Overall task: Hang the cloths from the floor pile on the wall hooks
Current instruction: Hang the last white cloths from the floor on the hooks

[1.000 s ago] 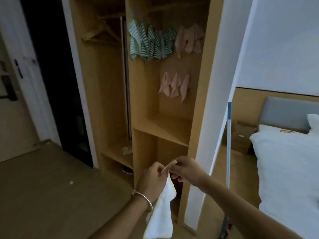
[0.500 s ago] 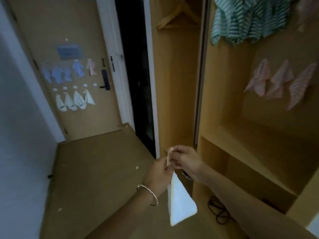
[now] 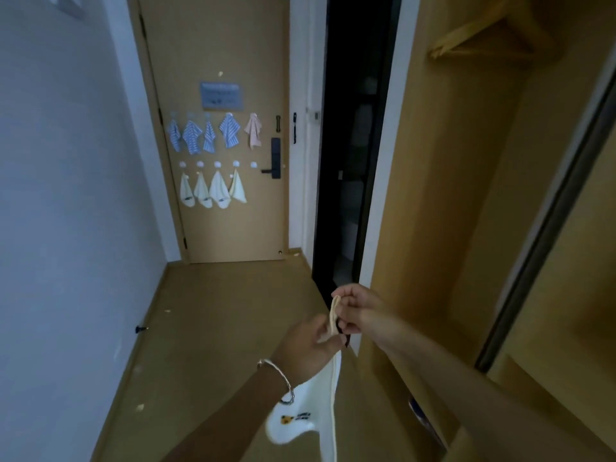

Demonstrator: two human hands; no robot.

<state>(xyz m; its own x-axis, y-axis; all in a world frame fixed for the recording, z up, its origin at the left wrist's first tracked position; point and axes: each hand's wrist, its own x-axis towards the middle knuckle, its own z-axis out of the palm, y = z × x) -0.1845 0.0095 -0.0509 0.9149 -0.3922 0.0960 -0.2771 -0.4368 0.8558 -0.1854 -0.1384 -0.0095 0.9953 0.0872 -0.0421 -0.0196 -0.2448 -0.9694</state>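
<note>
Narrow, dim hallway with a tan wood floor [image 3: 216,328] running from under the hands out to a wooden door [image 3: 233,228] well ahead of them. That door carries blue striped cloths [image 3: 203,136], a pink cloth [image 3: 253,131], a row of round white hooks [image 3: 217,164] and four white cloths [image 3: 213,191] lower down. Up close, the left hand [image 3: 308,341] and right hand [image 3: 358,310] are both curled in tight, pinching the cream hanging loop [image 3: 334,315] of a white cloth [image 3: 300,418]. The right has the loop's top and the left the bottom. The cloth dangles below the left wrist, past a silver bracelet [image 3: 280,378], with a small printed picture on it. A plain white wall [image 3: 66,195] sits well off to the left of the hands, the wooden wardrobe [image 3: 466,195] is just beside the right hand, and a dark doorway [image 3: 350,145] is just beyond it. Straight ahead is an open strip of floor.
</note>
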